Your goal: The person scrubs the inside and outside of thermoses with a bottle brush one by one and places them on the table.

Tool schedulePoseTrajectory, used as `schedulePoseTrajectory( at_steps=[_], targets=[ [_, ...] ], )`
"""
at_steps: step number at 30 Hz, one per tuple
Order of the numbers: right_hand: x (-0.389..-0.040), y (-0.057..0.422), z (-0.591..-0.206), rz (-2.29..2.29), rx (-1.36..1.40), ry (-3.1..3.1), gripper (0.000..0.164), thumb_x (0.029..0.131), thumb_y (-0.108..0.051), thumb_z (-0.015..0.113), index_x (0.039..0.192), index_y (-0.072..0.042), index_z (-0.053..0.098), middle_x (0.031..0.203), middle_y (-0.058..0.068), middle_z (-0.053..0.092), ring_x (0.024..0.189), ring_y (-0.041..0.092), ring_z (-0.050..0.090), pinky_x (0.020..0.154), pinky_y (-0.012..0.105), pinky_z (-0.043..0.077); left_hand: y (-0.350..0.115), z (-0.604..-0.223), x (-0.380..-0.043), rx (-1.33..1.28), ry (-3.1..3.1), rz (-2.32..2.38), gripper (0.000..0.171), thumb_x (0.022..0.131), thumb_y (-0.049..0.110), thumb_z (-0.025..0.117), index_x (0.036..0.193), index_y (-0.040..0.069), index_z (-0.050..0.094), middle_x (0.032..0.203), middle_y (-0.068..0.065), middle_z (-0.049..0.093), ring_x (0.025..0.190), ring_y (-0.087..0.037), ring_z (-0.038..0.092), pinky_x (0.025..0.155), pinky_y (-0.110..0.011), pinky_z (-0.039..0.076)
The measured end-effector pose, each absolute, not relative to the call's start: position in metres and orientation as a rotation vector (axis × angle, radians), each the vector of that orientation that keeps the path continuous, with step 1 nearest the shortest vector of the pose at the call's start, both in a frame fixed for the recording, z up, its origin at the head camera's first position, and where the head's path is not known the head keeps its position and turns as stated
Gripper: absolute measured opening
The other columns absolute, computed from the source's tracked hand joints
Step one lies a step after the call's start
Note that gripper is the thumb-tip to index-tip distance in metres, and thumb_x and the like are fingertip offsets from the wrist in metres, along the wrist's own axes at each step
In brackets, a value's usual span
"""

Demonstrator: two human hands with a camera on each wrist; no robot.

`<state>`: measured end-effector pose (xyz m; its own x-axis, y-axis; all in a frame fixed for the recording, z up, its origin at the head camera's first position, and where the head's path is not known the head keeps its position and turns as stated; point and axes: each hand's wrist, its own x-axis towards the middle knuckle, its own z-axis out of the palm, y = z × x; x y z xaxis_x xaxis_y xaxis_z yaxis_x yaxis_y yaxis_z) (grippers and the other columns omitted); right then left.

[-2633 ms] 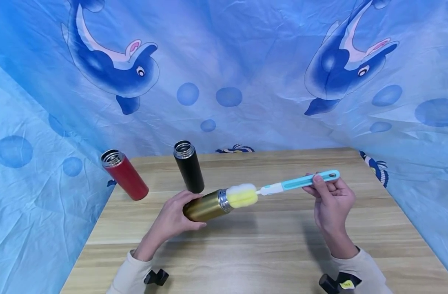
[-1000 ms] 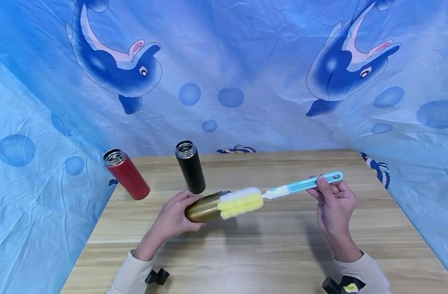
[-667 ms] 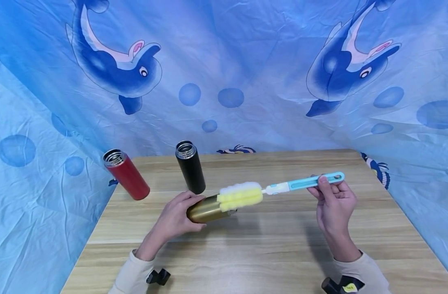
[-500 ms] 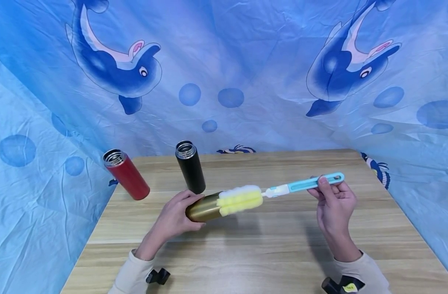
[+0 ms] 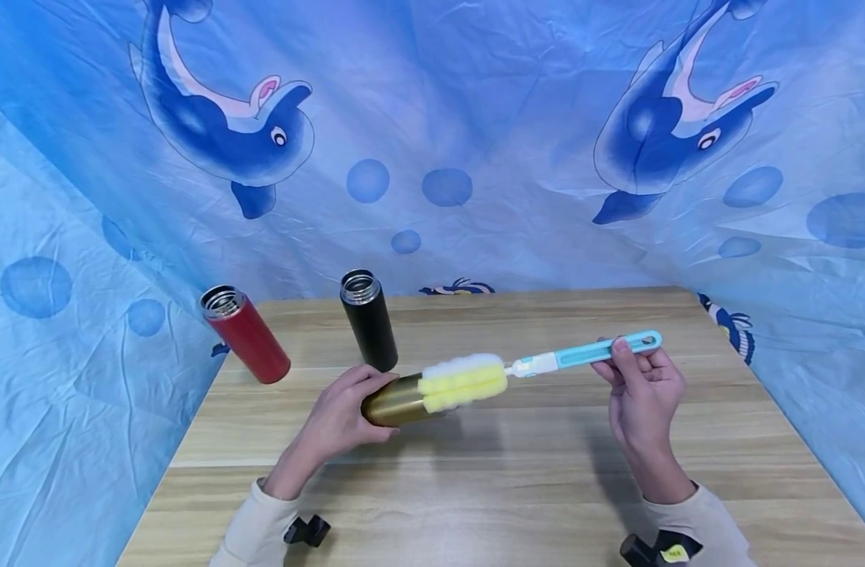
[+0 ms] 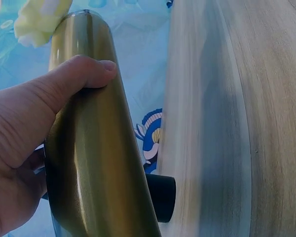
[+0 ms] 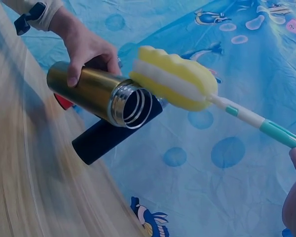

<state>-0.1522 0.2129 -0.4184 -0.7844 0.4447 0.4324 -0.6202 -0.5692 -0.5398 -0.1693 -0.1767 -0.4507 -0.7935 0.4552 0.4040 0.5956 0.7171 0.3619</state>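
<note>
My left hand [image 5: 342,411] grips a gold thermos bottle [image 5: 395,403] round its body; the bottle lies tilted, mouth toward the right. Its uncapped steel neck [image 6: 81,12] is at the top of the left wrist view. With thumb and fingers, my right hand [image 5: 645,398] pinches the turquoise handle of a bottle brush [image 5: 581,354]. The brush's yellow and white sponge head [image 5: 464,382] is outside the bottle, across its neck and upper wall. In the right wrist view the sponge [image 7: 172,81] lies beside the open mouth [image 7: 135,108], seemingly touching the outer rim.
Behind the left hand a black bottle [image 5: 369,319] stands uncapped. A red bottle [image 5: 246,335], also uncapped, stands at the far left of the wooden table [image 5: 546,488]. Blue dolphin-print cloth [image 5: 447,102] hangs behind and beside the table.
Earlier the sponge's tip was at the gold bottle's mouth; now it lies along the outside of the neck. Over the last second the sponge has shifted up and down slightly. Both grips stay the same.
</note>
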Motion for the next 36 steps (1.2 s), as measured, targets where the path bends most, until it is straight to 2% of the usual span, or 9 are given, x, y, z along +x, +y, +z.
schedulePoseTrajectory(
  at_steps=[3, 11, 18, 21, 28, 36],
  targets=[
    [-0.153, 0.213, -0.42, 2.278, 0.277, -0.983, 0.004, 0.095, 0.013, 0.059, 0.097, 0.01, 0.061, 0.087, 0.018, 0.074, 0.083, 0.025, 0.077, 0.073, 0.031, 0.059, -0.176, -0.45, -0.169, -0.825, -2.648, -0.703, 0.074, 0.06, 0.031, 0.1, 0.126, 0.015, 0.072, 0.108, 0.006, 0.062, 0.092, -0.01, 0.055, 0.074, -0.03, 0.053],
    [-0.154, 0.216, -0.425, 2.283, 0.327, -0.946, 0.009, 0.095, 0.016, 0.057, 0.104, 0.018, 0.058, 0.091, 0.022, 0.072, 0.089, 0.029, 0.076, 0.076, 0.035, 0.058, -0.175, -0.45, -0.167, -0.822, -2.66, -0.716, 0.074, 0.059, 0.032, 0.1, 0.126, 0.016, 0.072, 0.108, 0.006, 0.063, 0.093, -0.01, 0.055, 0.074, -0.03, 0.053],
    [-0.154, 0.217, -0.427, 2.261, 0.314, -0.998, 0.011, 0.095, 0.014, 0.058, 0.106, 0.018, 0.057, 0.092, 0.02, 0.072, 0.09, 0.027, 0.076, 0.076, 0.034, 0.058, -0.175, -0.449, -0.166, -0.813, -2.663, -0.732, 0.074, 0.06, 0.031, 0.1, 0.126, 0.017, 0.072, 0.108, 0.006, 0.062, 0.093, -0.01, 0.055, 0.074, -0.031, 0.053],
    [-0.154, 0.217, -0.428, 2.288, 0.315, -0.966, 0.015, 0.094, 0.016, 0.058, 0.107, 0.023, 0.053, 0.092, 0.022, 0.072, 0.088, 0.028, 0.077, 0.076, 0.035, 0.057, -0.176, -0.451, -0.166, -0.823, -2.648, -0.739, 0.074, 0.059, 0.031, 0.1, 0.126, 0.017, 0.072, 0.108, 0.007, 0.063, 0.093, -0.01, 0.055, 0.073, -0.03, 0.053],
    [-0.158, 0.221, -0.43, 2.286, 0.193, -0.995, 0.012, 0.092, 0.012, 0.064, 0.102, 0.016, 0.059, 0.087, 0.02, 0.073, 0.076, 0.024, 0.077, 0.073, 0.035, 0.056, -0.178, -0.453, -0.166, -0.847, -2.621, -0.775, 0.074, 0.058, 0.029, 0.1, 0.126, 0.017, 0.072, 0.111, 0.007, 0.064, 0.094, -0.009, 0.055, 0.074, -0.03, 0.054],
    [-0.159, 0.225, -0.434, 2.265, 0.147, -1.035, 0.015, 0.091, 0.01, 0.067, 0.102, 0.018, 0.059, 0.087, 0.021, 0.073, 0.078, 0.024, 0.077, 0.073, 0.034, 0.057, -0.178, -0.449, -0.166, -0.804, -2.648, -0.807, 0.075, 0.06, 0.031, 0.1, 0.128, 0.016, 0.072, 0.111, 0.007, 0.063, 0.095, -0.01, 0.055, 0.075, -0.031, 0.055]
  ],
)
